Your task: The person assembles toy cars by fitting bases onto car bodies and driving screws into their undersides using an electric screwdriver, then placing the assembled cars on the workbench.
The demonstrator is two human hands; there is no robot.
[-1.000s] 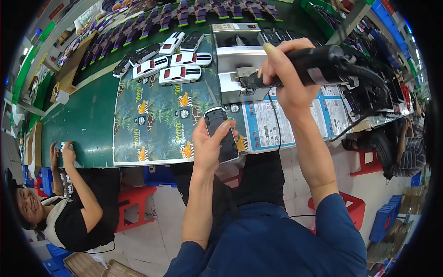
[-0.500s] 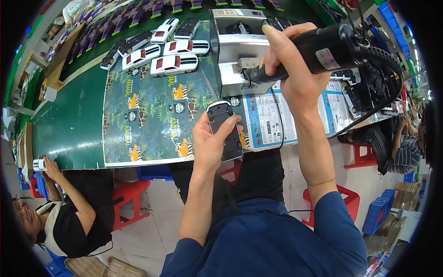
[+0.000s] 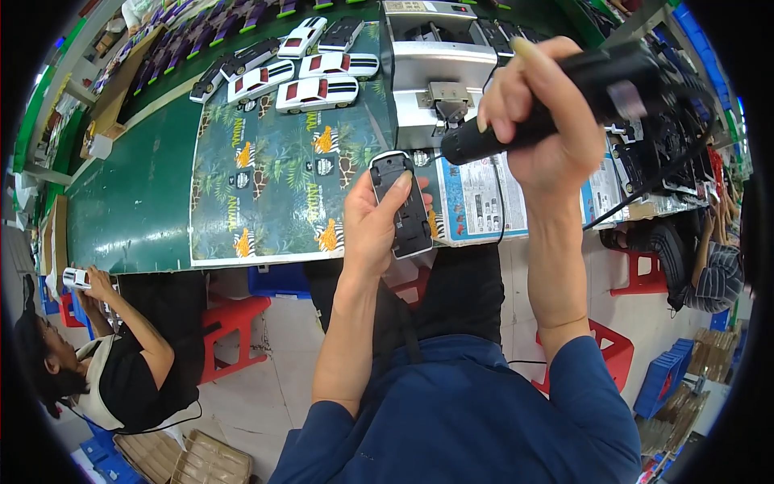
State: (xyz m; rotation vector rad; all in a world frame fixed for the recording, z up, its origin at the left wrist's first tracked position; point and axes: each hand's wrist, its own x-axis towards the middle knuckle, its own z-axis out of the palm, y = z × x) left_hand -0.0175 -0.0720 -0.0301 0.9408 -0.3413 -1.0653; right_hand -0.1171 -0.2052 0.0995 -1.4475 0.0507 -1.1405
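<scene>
My left hand (image 3: 369, 222) grips a toy car (image 3: 414, 226) with its black underside facing up and its thumb pressed on it. A white rim shows at the car's far end. My right hand (image 3: 556, 121) is wrapped round a black corded electric screwdriver (image 3: 476, 143), held nearly level. Its thin bit points left toward the far end of the car; whether it touches cannot be made out. Just beyond both hands stands a silver metal screw feeder (image 3: 447, 71) with a small bracket (image 3: 449, 98) on its front.
Several white toy cars with black stripes (image 3: 317, 94) lie at the far left of the feeder, beside dark upside-down ones (image 3: 340, 34). Printed sheets (image 3: 274, 185) cover the green table (image 3: 129, 210). More black car parts (image 3: 657, 165) sit at right. A co-worker (image 3: 133, 355) handles a white car at left.
My right hand has drawn the screwdriver away from the feeder's bracket, down and toward the toy car. My left hand still holds the car. The whole view has shifted slightly.
</scene>
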